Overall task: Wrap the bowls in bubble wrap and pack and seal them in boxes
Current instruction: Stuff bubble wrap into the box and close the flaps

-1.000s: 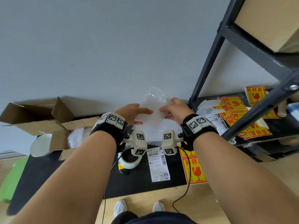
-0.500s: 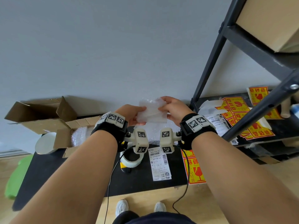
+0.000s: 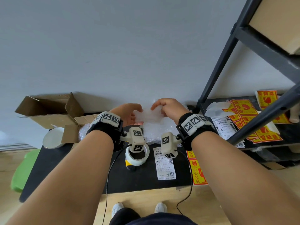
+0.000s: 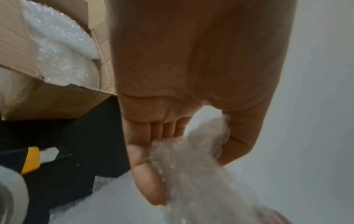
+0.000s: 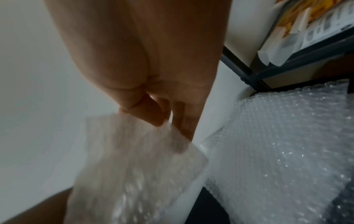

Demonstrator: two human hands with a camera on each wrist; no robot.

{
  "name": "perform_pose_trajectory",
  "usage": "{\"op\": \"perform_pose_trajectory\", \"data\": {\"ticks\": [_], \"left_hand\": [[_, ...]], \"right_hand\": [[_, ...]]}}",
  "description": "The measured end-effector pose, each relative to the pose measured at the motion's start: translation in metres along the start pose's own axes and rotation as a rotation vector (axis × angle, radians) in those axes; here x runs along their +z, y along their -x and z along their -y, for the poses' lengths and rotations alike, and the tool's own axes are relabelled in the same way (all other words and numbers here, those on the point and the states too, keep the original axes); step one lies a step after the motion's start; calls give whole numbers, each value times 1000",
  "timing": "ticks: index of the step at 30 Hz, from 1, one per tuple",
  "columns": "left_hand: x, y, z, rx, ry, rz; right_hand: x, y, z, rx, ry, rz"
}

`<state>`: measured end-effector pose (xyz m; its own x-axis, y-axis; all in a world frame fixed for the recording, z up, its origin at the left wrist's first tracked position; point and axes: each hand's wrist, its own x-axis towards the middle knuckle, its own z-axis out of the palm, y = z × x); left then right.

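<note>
Grey wall backs a black table point(image 3: 81, 172), above which both hands hold a small folded piece of bubble wrap point(image 3: 150, 116). Left hand point(image 3: 128, 116) pinches its left end between thumb and curled fingers; right hand point(image 3: 170, 109) pinches the right end the same way. Just beneath the held piece lies a larger bubble wrap sheet point(image 3: 159, 132). Left of the grip stands an open cardboard box point(image 3: 48, 111) with bubble wrap inside and a white bowl point(image 3: 52, 138) beside it. Nearer the person sit a tape roll point(image 3: 138, 157) and a shipping label point(image 3: 164, 166).
</note>
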<state>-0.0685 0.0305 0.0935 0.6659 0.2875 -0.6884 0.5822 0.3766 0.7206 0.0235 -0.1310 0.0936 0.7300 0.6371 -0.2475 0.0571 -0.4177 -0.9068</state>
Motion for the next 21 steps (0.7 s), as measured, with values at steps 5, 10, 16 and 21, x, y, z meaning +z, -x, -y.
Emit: {"op": "perform_pose_trajectory", "data": {"ticks": [5,10,16,21], "left_hand": [[-32,4,2,108,-64,-13],[-66,19,1,231,-188,37],[-129,18,11,324,-406,-171],[-179,18,32,424,-970,-382]], "right_hand": [[16,-3,15,135,-236,58],[56,-8,26,99,71,171],[113,-10,50,84,200,-26],[152,-15,63,96,315,-148]]}}
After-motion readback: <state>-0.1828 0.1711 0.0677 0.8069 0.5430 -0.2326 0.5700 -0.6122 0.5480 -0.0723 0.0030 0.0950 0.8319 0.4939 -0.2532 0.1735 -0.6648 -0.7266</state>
